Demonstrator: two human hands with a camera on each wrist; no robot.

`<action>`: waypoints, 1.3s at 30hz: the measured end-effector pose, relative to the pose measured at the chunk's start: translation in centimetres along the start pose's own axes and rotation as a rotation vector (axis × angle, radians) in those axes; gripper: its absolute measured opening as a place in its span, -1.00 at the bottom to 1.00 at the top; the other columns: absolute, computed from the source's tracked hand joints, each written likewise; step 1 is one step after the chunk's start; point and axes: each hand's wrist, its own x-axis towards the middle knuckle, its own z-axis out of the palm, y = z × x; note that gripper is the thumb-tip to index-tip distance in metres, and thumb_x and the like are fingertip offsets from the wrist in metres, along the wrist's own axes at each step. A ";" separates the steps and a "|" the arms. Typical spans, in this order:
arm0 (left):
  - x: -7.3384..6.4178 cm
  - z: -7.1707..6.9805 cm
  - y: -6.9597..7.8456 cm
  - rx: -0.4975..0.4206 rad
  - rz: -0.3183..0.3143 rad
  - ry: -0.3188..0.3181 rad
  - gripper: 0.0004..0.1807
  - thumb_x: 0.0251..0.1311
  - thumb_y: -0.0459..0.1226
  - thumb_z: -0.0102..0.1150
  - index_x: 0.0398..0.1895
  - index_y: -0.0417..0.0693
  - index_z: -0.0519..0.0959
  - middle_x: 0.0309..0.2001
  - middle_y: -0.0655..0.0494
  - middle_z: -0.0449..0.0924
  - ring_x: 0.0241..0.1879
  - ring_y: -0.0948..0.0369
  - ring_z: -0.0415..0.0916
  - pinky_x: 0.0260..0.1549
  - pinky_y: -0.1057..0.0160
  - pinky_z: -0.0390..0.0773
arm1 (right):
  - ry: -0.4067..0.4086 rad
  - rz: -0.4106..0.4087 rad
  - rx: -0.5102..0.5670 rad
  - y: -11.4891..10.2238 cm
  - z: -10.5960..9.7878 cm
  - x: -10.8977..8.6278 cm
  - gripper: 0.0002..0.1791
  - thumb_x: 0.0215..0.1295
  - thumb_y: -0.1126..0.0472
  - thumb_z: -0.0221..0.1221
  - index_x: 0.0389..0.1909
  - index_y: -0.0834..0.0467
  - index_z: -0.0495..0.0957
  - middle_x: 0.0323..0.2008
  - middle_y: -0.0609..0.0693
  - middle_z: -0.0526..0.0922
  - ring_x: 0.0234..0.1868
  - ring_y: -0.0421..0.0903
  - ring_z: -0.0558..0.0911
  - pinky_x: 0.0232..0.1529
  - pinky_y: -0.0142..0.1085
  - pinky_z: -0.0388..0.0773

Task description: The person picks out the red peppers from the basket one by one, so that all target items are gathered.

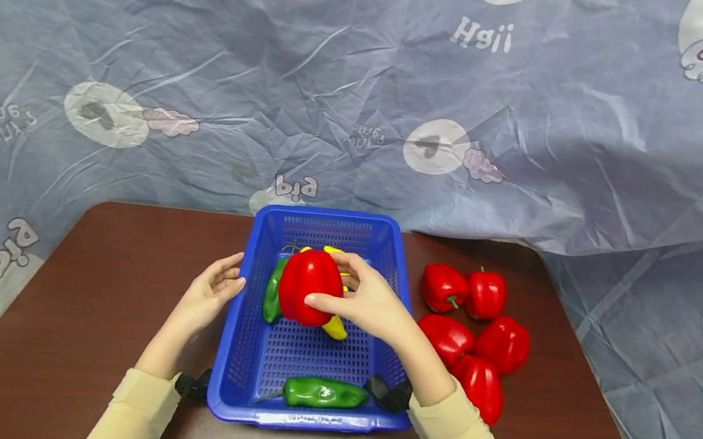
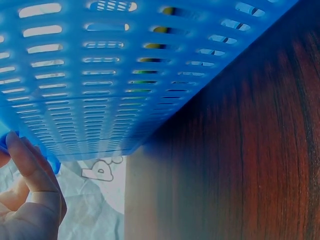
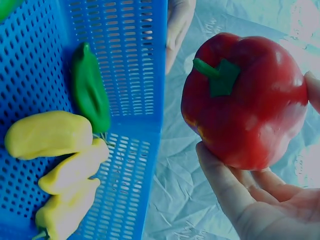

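Note:
A red bell pepper (image 1: 308,285) is held above the blue basket (image 1: 225,359) by my right hand (image 1: 374,301). The right wrist view shows this bell pepper (image 3: 250,100) with its green stem, fingers beneath it and the thumb at its side. My left hand (image 1: 211,293) grips the basket's left rim, fingertips curled at the edge in the left wrist view. Inside the basket lie a long green pepper (image 1: 327,394) near the front, another green pepper (image 1: 274,291) along the left wall, and several yellow peppers (image 3: 50,135), partly hidden in the head view.
Several red bell peppers (image 1: 479,387) lie grouped on the brown table (image 1: 112,291), right of the basket. A printed grey-blue cloth (image 1: 341,98) hangs behind the table. Dark straps with cameras (image 1: 391,394) sit at the wrists, the right one over the basket's front right corner.

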 end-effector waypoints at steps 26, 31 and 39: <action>-0.1 -0.2 0.1 0.006 0.000 -0.011 -0.39 0.39 -0.39 0.07 0.47 -0.18 0.19 0.04 -0.07 0.45 -0.14 0.51 0.48 -0.12 0.52 0.49 | 0.272 -0.046 0.108 5.1 -8.5 -9.3 -0.28 0.22 0.31 0.31 0.36 0.26 0.23 0.12 -0.06 0.53 0.07 -0.35 0.58 0.02 -0.50 0.55; 0.0 -0.1 -0.1 0.004 0.003 -0.008 -0.39 0.38 -0.41 0.06 0.47 -0.20 0.19 0.00 0.00 0.45 -0.14 0.51 0.48 -0.12 0.52 0.49 | 0.355 -0.075 0.122 6.2 -10.4 -11.5 -0.37 0.23 0.38 0.27 0.30 0.17 0.28 0.02 -0.31 0.56 0.03 -0.44 0.58 0.00 -0.58 0.52; 0.0 -0.2 -0.2 0.021 0.011 -0.005 -0.40 0.38 -0.41 0.06 0.47 -0.18 0.20 0.00 0.02 0.44 -0.14 0.54 0.47 -0.11 0.53 0.48 | 0.410 -0.123 0.237 8.5 -13.1 -14.7 -0.38 0.27 0.50 0.17 0.28 -0.03 0.34 0.08 -0.29 0.57 0.07 -0.42 0.57 -0.01 -0.60 0.49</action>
